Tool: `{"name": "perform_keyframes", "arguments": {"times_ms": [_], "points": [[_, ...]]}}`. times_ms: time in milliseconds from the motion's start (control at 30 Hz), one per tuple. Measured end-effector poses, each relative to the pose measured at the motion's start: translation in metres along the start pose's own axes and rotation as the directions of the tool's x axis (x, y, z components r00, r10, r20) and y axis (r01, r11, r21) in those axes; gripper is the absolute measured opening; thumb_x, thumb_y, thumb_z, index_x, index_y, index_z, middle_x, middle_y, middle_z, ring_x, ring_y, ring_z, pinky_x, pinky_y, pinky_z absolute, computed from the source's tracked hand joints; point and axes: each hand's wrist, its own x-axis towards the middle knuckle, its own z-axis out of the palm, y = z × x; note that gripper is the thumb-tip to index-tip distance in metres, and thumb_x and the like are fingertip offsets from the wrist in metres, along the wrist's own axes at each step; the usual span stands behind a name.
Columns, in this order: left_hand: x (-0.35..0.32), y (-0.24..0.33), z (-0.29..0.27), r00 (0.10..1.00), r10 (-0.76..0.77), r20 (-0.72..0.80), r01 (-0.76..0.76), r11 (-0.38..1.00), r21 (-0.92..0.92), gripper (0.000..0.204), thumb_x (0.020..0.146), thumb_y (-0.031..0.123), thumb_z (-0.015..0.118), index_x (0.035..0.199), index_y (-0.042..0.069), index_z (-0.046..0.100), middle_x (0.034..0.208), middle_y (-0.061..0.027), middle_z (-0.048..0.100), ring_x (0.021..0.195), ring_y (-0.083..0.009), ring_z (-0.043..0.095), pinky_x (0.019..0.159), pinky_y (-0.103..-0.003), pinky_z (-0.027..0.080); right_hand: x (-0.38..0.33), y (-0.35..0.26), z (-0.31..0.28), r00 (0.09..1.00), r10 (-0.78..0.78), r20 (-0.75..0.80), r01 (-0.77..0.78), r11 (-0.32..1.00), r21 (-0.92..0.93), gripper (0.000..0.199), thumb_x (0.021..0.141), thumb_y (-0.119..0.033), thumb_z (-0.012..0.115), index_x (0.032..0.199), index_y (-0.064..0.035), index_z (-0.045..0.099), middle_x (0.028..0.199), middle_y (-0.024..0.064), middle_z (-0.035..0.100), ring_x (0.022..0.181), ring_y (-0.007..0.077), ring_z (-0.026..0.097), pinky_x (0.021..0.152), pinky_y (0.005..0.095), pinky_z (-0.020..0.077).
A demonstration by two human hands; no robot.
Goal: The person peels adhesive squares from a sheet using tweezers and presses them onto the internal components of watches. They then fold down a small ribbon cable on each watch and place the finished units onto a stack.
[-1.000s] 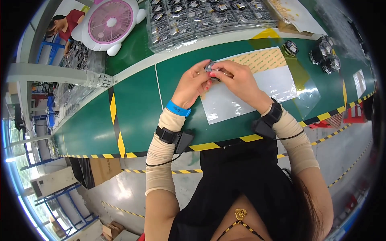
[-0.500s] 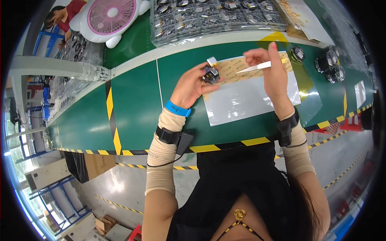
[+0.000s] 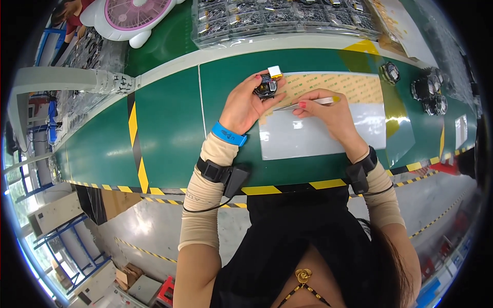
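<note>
A small round black electronic module (image 3: 265, 88) sits in my left hand (image 3: 242, 105), held between the thumb and fingers. From its upper edge sticks out a white battery-like block (image 3: 275, 71) with a yellow edge. My right hand (image 3: 328, 114) is closed on a pair of pointed metal tweezers (image 3: 322, 101), whose tips point left toward the left hand, a little below the module. Under the right hand lies a sheet with a tan, printed upper part (image 3: 336, 84) and a glossy white lower part (image 3: 318, 138).
Trays of similar modules (image 3: 282, 23) stand beyond the green bench (image 3: 169, 143). To the right are one loose module (image 3: 390, 73), a cluster of several modules (image 3: 430, 92) and yellow film (image 3: 398, 123). A pink-and-white fan (image 3: 134, 23) and a co-worker (image 3: 72, 23) are at upper left.
My right hand has come down and left, turning the tweezers so their tips are near my left hand. The module has been tilted and lifted slightly in my left hand.
</note>
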Motion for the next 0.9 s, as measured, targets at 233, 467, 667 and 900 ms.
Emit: {"name": "perform_keyframes", "arguments": {"times_ms": [233, 467, 667, 900], "points": [[0.001, -0.001, -0.003, 1.0, 0.003, 0.021, -0.002, 0.999, -0.034, 0.035, 0.094, 0.014, 0.028, 0.121, -0.006, 0.034, 0.118, -0.0227, 0.047, 0.111, -0.0304, 0.048, 0.093, -0.043, 0.043, 0.004, 0.003, 0.0, 0.999, -0.041, 0.003, 0.04, 0.997, 0.059, 0.015, 0.081, -0.002, 0.057, 0.091, 0.0082, 0.058, 0.086, 0.017, 0.062, 0.069, 0.0207, 0.063, 0.064, 0.0273, 0.0533], [0.001, 0.0, -0.005, 0.999, -0.019, 0.032, 0.022, 0.996, -0.085, 0.037, 0.096, 0.02, 0.028, 0.122, -0.004, 0.033, 0.118, -0.0226, 0.046, 0.111, -0.0306, 0.048, 0.094, -0.042, 0.042, 0.013, -0.008, -0.002, 0.981, -0.129, -0.148, 0.152, 0.976, 0.156, 0.015, 0.083, -0.004, 0.056, 0.093, 0.0066, 0.057, 0.085, 0.0175, 0.062, 0.071, 0.0211, 0.064, 0.061, 0.0268, 0.0532], [0.003, -0.002, -0.005, 1.0, 0.028, -0.002, -0.028, 0.99, -0.14, 0.038, 0.096, 0.024, 0.03, 0.12, -0.005, 0.036, 0.117, -0.022, 0.047, 0.109, -0.0294, 0.049, 0.094, -0.039, 0.042, 0.01, 0.009, 0.008, 0.993, -0.09, -0.074, 0.091, 0.996, 0.004, 0.016, 0.085, -0.005, 0.054, 0.095, 0.0063, 0.057, 0.085, 0.0183, 0.062, 0.071, 0.0209, 0.064, 0.061, 0.0264, 0.0531], [0.003, -0.002, -0.007, 0.999, 0.029, -0.014, -0.031, 0.994, -0.108, 0.037, 0.096, 0.024, 0.03, 0.119, -0.005, 0.037, 0.116, -0.0211, 0.048, 0.107, -0.0282, 0.05, 0.093, -0.039, 0.042, 0.007, 0.006, 0.008, 0.99, -0.141, 0.004, 0.14, 0.988, 0.059, 0.018, 0.085, -0.005, 0.052, 0.098, 0.0078, 0.056, 0.086, 0.0193, 0.062, 0.071, 0.0212, 0.064, 0.061, 0.0273, 0.053]]}}
